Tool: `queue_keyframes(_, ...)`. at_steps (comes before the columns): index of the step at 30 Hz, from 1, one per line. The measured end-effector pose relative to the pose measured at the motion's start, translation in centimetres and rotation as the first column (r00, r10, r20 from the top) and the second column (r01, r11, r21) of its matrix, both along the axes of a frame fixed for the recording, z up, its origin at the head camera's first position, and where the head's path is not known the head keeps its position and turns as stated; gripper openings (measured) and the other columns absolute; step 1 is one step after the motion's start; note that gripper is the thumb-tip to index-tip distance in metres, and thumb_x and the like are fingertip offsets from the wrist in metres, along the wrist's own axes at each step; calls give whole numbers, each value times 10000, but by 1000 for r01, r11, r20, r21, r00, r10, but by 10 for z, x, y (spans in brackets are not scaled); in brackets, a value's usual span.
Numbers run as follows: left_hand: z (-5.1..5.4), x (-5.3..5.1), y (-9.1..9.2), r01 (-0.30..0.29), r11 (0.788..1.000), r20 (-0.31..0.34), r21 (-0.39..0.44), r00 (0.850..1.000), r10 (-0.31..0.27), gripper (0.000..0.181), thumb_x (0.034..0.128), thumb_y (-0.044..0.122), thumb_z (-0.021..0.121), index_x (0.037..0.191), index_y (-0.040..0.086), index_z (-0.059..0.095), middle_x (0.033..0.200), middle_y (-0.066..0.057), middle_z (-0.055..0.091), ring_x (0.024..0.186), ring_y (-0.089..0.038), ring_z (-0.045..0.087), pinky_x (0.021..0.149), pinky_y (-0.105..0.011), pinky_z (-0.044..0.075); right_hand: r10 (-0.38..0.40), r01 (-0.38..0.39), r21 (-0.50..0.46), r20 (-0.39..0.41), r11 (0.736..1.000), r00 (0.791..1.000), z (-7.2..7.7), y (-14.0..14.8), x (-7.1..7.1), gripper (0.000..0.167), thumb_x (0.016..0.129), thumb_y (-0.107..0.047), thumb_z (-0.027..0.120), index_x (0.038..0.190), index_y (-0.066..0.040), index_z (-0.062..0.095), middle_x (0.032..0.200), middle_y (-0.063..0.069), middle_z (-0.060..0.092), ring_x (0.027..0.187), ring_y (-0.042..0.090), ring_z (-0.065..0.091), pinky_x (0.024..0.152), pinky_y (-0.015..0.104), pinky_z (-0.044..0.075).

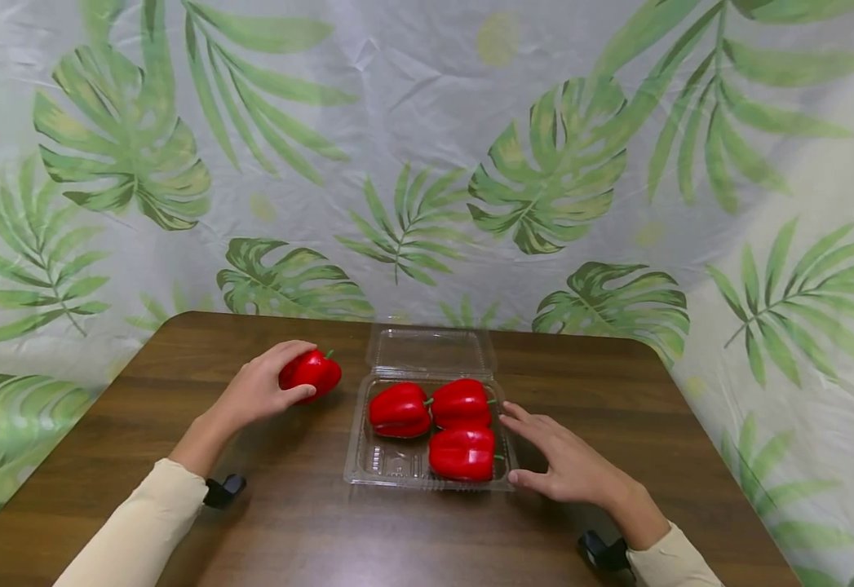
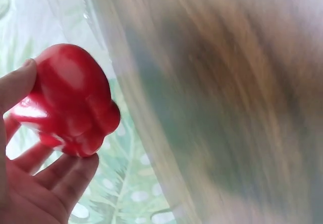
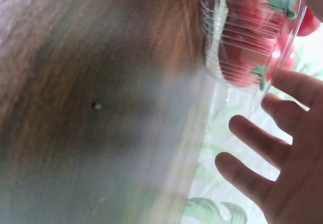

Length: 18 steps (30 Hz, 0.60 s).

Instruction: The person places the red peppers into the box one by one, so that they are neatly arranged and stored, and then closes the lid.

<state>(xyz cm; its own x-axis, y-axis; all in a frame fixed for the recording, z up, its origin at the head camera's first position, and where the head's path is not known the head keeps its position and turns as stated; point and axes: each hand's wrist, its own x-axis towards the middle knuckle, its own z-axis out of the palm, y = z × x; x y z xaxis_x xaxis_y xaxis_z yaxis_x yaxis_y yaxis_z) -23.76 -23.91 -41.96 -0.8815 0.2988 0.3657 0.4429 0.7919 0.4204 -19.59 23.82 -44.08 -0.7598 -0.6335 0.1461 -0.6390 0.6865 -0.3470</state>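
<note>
So the left hand (image 1: 261, 387) has a red bell pepper (image 1: 321, 373) gripped between thumb and fingers. Thumb's on the side nearer the person, fingers wrap the far side, and the stem end pokes out past the fingertips to the right. From the left wrist cam you get the lumpy bottom end, with the thumb up on one side and the fingers underneath. Can't really tell if it's touching the table (image 1: 309, 522) or lifted off it.

Right of those fingertips, with a strip of wood between, there's a clear plastic container (image 1: 354, 456). Its lid (image 1: 430, 352) is flipped back on the far side. Three more red peppers sit inside: one on the left-hand side (image 1: 400, 412), one far right (image 1: 461, 403) and one near right (image 1: 462, 455), all with stems pointing toward the other hand.

That'd be the right hand (image 1: 562, 456), fingers loose and spread, gripping nothing. Thumb tip's at the container's near right corner, index tip's up by the far right pepper's stem. Looks like they're at the rim, but I can't say how firmly they touch. The other fingers fan out beside it.
</note>
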Motion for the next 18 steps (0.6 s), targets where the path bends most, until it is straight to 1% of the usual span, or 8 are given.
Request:
queue_keyframes(2,-3,6,1,16,999,-1,29,1000,-16,578,830,180,787,1354,84,562,1360,-189,589,1165,-413,612,885,-570,564,6,-6,0,0,1000,1000,0,0,0,742,875,-462,680,1495,-127,449,1611,66,362,1365,307,490,1038,569,469)
queue_keyframes(5,-9,14,0,22,998,7,65,1000,-23,588,819,163,801,1352,82,566,1356,-195,594,1154,-409,620,880,-550,572,15,-15,8,8,1000,1000,1,-1,-1,740,886,-482,660,1496,-124,445,1608,83,365,1359,324,494,1036,582,467)
queue_keyframes(7,-12,19,0,22,996,29,87,999,-24,593,820,166,801,1356,79,563,1360,-202,591,1139,-406,625,865,-533,582,21,-22,7,20,1000,1000,0,-1,0,742,888,-497,651,1494,-121,447,1603,98,371,1354,338,498,1028,597,468)
queue_keyframes(10,-16,24,-1,4,994,75,111,997,-12,601,829,186,794,1368,72,552,1357,-213,592,1095,-389,637,841,-505,595,23,-23,-2,30,1000,999,0,0,1,744,882,-492,658,1489,-113,454,1597,110,379,1346,344,505,1021,605,468)
queue_keyframes(12,-17,25,-1,-6,992,105,126,994,-8,603,839,199,785,1377,71,544,1351,-212,597,1066,-368,645,827,-485,601,20,-20,-3,28,1000,999,-1,1,2,747,877,-492,664,1490,-118,455,1598,102,379,1347,330,507,1021,598,472)
queue_keyframes(14,-17,24,0,-13,991,119,136,993,-3,602,843,202,780,1381,74,541,1339,-209,605,1041,-348,651,816,-474,605,16,-16,-3,16,1000,1000,0,1,1,748,874,-489,669,1490,-123,455,1600,92,378,1348,315,508,1028,585,472)
queue_keyframes(18,-12,21,2,-5,986,115,167,993,-15,600,846,193,777,1386,89,538,1334,-199,609,1036,-338,658,809,-461,609,8,-8,-1,-2,1000,1000,0,1,0,749,872,-487,673,1494,-133,451,1604,77,375,1350,304,509,1036,575,471)
